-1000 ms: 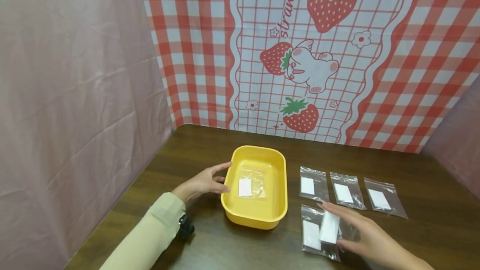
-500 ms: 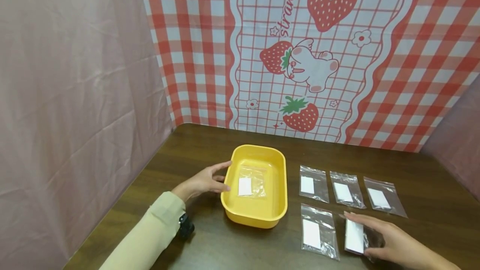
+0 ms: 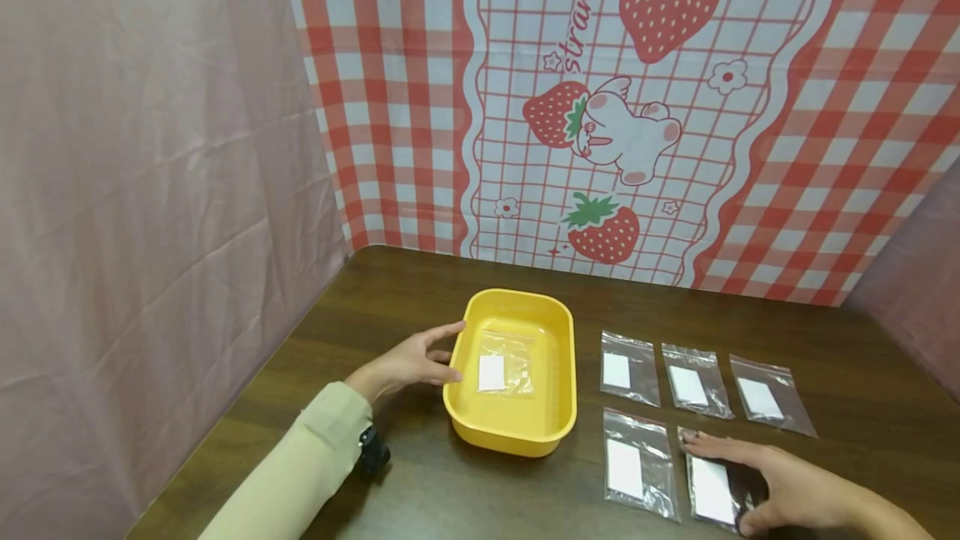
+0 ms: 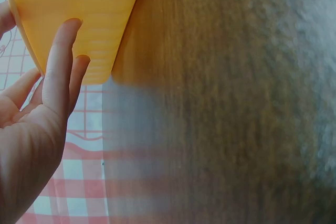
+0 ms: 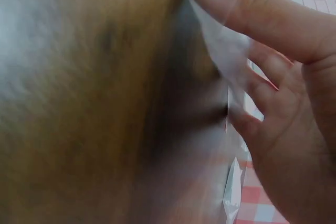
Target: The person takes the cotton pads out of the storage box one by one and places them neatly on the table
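My left hand (image 3: 408, 363) rests against the left side of a yellow plastic tub (image 3: 561, 390), its fingers spread and fairly straight along the outer wall (image 4: 94, 19) in the left wrist view. Inside the tub lies a clear zip bag (image 3: 517, 369) with a white card-like piece. My right hand (image 3: 795, 477) holds another zip bag (image 3: 711, 490) by its edges, thumb on the near edge and fingers at the far one, low over the table. In the right wrist view the clear plastic (image 5: 218, 38) bends beneath the thumb.
Left of the held bag lies a similar zip bag (image 3: 625, 469). Behind them three more form a row: left bag (image 3: 617, 371), middle bag (image 3: 688, 386), right bag (image 3: 760, 399). A strawberry-print checked cloth (image 3: 420, 107) hangs behind the dark wooden table (image 3: 420, 482).
My right hand has carried its zip bag rightward off the neighbouring bag and lowered it to the table beside that one. My left hand stays at the tub.
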The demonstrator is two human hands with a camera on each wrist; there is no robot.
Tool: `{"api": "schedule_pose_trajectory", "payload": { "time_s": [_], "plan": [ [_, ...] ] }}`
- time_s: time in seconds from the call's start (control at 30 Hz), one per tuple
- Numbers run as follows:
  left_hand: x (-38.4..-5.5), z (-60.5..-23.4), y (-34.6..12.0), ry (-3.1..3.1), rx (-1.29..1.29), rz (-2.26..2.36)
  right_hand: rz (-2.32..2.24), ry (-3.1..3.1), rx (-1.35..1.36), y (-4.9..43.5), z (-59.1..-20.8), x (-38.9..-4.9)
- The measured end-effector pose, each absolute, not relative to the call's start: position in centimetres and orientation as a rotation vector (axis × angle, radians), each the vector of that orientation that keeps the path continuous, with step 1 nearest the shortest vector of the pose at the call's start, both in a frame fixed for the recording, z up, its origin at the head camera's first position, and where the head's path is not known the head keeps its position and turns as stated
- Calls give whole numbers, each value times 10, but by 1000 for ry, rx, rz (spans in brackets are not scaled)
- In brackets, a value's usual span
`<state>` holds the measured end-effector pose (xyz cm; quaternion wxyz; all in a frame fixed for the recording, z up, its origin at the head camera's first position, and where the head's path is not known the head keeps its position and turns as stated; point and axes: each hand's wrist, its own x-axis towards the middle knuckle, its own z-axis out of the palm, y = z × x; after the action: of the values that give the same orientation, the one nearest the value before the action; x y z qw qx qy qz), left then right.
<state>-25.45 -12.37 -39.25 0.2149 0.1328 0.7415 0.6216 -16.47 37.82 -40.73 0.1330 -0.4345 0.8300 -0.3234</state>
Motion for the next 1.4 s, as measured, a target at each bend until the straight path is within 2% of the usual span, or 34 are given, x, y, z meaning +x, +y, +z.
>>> {"api": "schedule_pose_trajectory", "payload": {
  "time_s": [0.23,0.6,0.77,1.0,1.4],
  "plan": [
    [-254,-393,-124,2044,367,1734,-855,2357,-1386,384,-410,-173],
    [-255,-393,-124,2038,389,1727,-915,2347,-1315,381,-405,-167],
    [-255,-393,-124,2042,378,1727,-984,2540,-1301,374,-405,-166],
    [-255,-392,-124,2053,355,1723,-976,3035,-803,350,-405,-164],
    [-255,-393,-124,2068,336,1717,-1387,3040,-208,304,-397,-174]
  ]
}}
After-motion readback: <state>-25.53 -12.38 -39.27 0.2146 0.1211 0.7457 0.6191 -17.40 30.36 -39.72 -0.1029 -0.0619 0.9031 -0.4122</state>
